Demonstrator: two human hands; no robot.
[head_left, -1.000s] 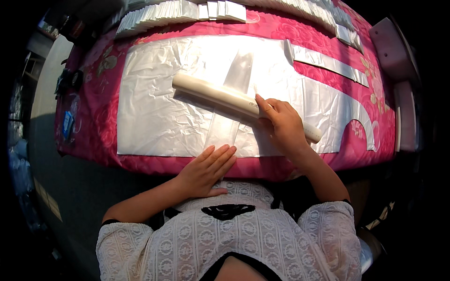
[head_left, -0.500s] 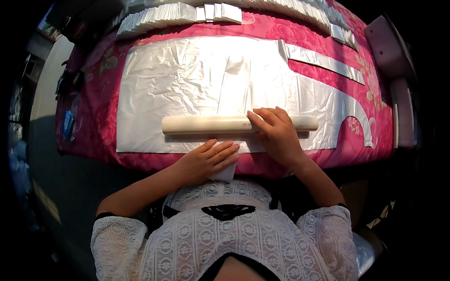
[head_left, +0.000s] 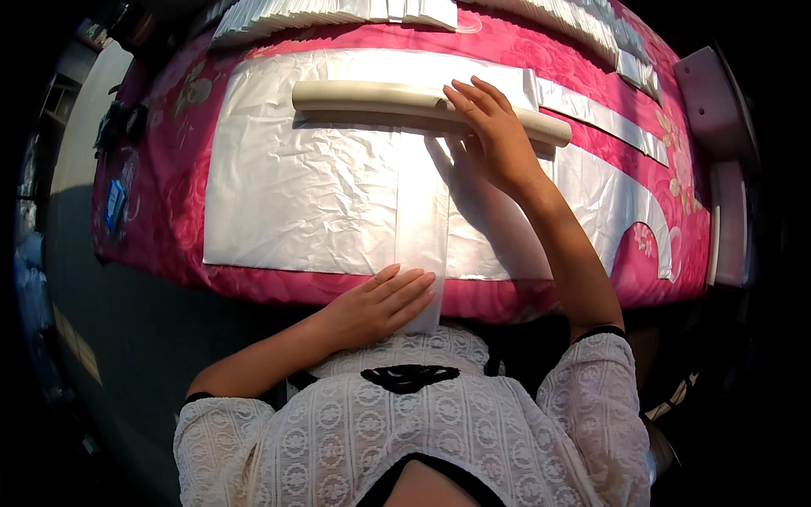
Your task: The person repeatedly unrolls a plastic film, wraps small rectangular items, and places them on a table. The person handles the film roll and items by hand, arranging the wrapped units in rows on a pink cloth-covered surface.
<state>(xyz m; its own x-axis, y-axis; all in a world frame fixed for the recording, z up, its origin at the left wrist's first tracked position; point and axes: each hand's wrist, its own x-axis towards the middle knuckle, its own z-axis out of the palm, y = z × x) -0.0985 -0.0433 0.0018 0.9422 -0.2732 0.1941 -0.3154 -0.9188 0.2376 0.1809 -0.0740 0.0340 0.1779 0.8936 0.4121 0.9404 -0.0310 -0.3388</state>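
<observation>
A white plastic sheet (head_left: 296, 194) with strap-like cutouts at its right end lies flat on the table, wrinkled in places. Across its far part rests a long cream tube (head_left: 363, 97), slightly tilted down to the right. My right hand (head_left: 490, 127) is on the tube right of its middle, fingers outstretched. Near the front edge, my left hand (head_left: 393, 300) lies flat, fingers extended, on a narrow translucent white strip (head_left: 422, 228). That strip runs up the sheet and hangs over the table's near edge.
A pink flowered cloth (head_left: 169, 177) covers the table. Rows of folded white packets (head_left: 329, 13) line the far side. A small blue packet (head_left: 114, 204) lies at the left edge. Pale pink box-like pieces (head_left: 718, 101) stand beyond the right edge.
My right hand and the tube have moved away from me, toward the sheet's far edge, uncovering more of the strip. The left hand stays near the front edge.
</observation>
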